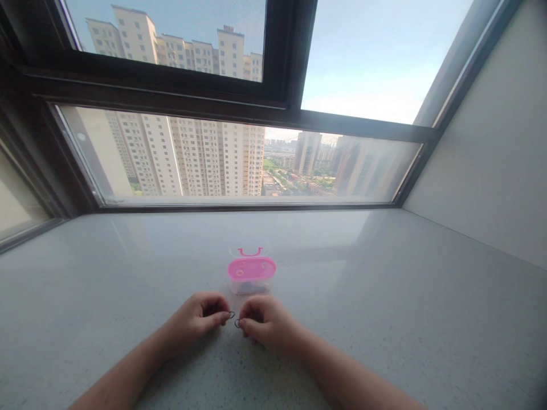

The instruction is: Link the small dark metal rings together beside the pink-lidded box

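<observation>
Both hands are close together over the pale speckled sill, low in the middle of the head view. My left hand (207, 313) is closed in a pinch on a small dark ring (232, 314), which looks like a hair tie. Between thumb and fingertips, my right hand (267, 322) pinches a second dark ring (237, 323) of the same kind. The two rings are near each other; whether they touch is hard to tell. Just beyond the hands stands a clear plastic box (251, 286) with a pink lid (256, 266). Several small rings lie on that lid.
A pink handle (250, 251) shows behind the box. The speckled sill (384, 296) spreads out to both sides. At its far edge runs a dark window frame (248, 208), with tall buildings outside. A white wall (491, 154) bounds the right side.
</observation>
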A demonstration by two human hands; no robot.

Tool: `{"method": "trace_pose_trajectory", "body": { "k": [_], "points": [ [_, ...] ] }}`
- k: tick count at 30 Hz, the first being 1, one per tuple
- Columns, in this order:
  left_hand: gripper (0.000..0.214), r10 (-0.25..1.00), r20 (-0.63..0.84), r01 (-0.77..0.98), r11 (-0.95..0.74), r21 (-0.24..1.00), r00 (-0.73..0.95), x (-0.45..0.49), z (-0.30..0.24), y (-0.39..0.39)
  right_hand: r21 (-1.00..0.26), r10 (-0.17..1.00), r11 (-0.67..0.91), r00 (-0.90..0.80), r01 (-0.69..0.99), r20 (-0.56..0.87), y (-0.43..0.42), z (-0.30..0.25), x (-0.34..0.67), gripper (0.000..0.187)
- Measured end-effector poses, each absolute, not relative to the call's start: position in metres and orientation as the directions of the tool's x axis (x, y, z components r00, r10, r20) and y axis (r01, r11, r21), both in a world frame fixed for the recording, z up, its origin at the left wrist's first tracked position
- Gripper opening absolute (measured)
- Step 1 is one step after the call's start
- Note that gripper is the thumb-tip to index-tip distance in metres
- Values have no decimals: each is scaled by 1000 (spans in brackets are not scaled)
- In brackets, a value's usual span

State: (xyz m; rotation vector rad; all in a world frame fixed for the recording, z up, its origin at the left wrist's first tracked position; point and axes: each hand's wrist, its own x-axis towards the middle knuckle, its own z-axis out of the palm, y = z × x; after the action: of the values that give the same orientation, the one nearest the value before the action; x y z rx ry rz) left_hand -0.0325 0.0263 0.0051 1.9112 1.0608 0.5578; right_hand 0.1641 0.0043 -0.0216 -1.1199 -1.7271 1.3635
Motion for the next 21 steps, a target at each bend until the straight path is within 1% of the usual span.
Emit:
{"method": "trace_pose_trajectory", "body": {
  "k": [3,8,21],
  "points": [
    [23,837,-22,453,-274,848,547,-33,5,27,-969,909,104,-416,224,1,4,-20,164,6],
    [25,844,-23,461,-270,846,536,-32,6,26,-969,910,84,-413,233,-20,2,-15,163,6],
    [24,845,-19,464,-276,842,535,-33,7,26,-968,906,112,-424,222,8,3,-16,164,5]
  ]
}}
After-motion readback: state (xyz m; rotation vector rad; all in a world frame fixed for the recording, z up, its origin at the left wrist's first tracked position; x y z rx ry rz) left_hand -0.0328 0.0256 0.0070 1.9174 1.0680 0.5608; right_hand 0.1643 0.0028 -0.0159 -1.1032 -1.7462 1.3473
